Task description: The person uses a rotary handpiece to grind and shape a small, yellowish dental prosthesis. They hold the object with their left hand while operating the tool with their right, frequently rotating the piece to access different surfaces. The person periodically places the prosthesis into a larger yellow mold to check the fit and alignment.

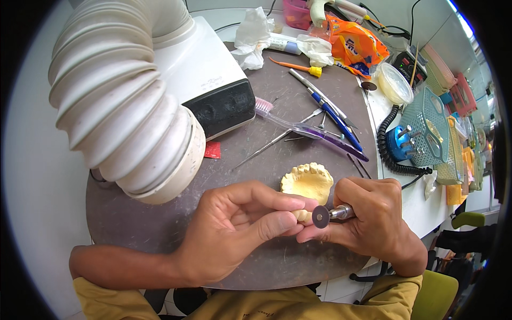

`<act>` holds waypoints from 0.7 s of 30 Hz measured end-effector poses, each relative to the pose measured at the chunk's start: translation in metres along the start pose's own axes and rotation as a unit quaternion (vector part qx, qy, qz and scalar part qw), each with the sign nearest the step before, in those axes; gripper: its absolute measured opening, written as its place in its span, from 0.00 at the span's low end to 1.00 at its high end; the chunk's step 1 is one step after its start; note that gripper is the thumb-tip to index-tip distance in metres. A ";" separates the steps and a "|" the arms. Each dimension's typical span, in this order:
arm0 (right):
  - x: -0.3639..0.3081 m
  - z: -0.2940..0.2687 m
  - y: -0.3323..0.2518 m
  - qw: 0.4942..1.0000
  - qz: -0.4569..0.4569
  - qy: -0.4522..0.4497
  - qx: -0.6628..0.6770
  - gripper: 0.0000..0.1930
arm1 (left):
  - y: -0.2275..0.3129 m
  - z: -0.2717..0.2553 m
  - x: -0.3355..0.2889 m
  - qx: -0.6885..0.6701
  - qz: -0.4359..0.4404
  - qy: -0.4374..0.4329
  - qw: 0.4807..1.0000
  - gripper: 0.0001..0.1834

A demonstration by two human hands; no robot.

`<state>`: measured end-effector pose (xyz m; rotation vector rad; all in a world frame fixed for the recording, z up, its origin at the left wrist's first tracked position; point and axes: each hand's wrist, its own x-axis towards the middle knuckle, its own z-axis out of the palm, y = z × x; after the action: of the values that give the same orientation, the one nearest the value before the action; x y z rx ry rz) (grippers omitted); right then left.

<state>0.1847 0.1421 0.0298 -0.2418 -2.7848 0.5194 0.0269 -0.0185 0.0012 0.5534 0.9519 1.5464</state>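
Observation:
My left hand (226, 229) pinches a small cream-coloured dental bridge (302, 215) between thumb and fingers. In my right hand (376, 216) is a metal rotary handpiece (341, 212), gripped like a pen. Its dark round cutting disc (320, 217) stands right beside the bridge; whether the two touch I cannot tell. The fingertips of both hands meet close together there, and they hide part of the bridge. Just beyond my hands, a yellow plaster dental model (306, 184) with a row of teeth rests on the table.
A white ribbed suction hose (114, 106) arches down at the left. Behind the model lie a purple toothbrush (314, 132), a blue pen-like tool (336, 120) and metal instruments. An orange packet (354, 45), crumpled tissues (253, 37) and a teal basket (426, 130) stand farther off.

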 end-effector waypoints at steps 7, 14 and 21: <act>0.000 0.001 -0.003 1.000 -0.007 0.015 0.003 0.30 | -0.001 -0.002 0.000 -0.012 0.002 0.007 1.000 0.08; 0.001 0.001 -0.005 1.000 -0.003 0.025 0.013 0.30 | -0.004 -0.002 0.001 -0.041 0.013 -0.006 0.999 0.08; 0.001 0.002 -0.006 1.000 0.001 0.022 -0.004 0.30 | 0.000 0.000 0.001 -0.025 0.002 -0.011 1.000 0.08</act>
<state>0.1823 0.1365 0.0306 -0.2546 -2.7456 0.4977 0.0264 -0.0172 0.0004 0.5369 0.8933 1.5600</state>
